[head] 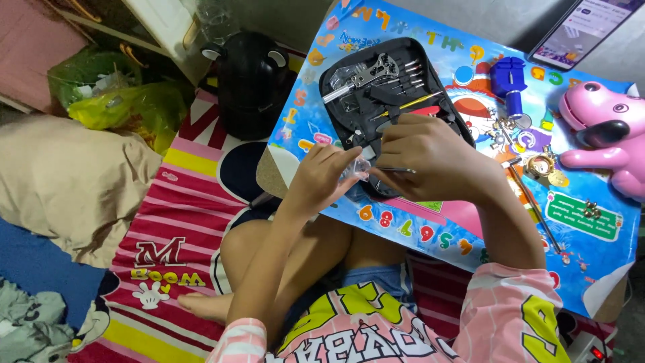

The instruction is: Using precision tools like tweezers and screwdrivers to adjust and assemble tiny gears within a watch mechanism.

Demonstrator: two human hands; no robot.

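My left hand (322, 176) pinches a small clear plastic bag (355, 169) at the near edge of an open black tool case (336, 74). My right hand (430, 158) is shut on thin metal tweezers (393, 170) whose tips point left at the bag. The case holds pliers, small screwdrivers and a yellow-handled tool. It lies on a low blue table (470, 235) printed with cartoon letters and numbers. Both hands meet over the case's front edge and hide part of it.
A blue watch tool (508, 81), small metal watch parts (543, 168) and a thin metal rod (531, 202) lie right of the case. A pink toy dog (605, 134) and a phone (588, 27) sit far right. A black helmet (252, 81) rests left on a striped mat.
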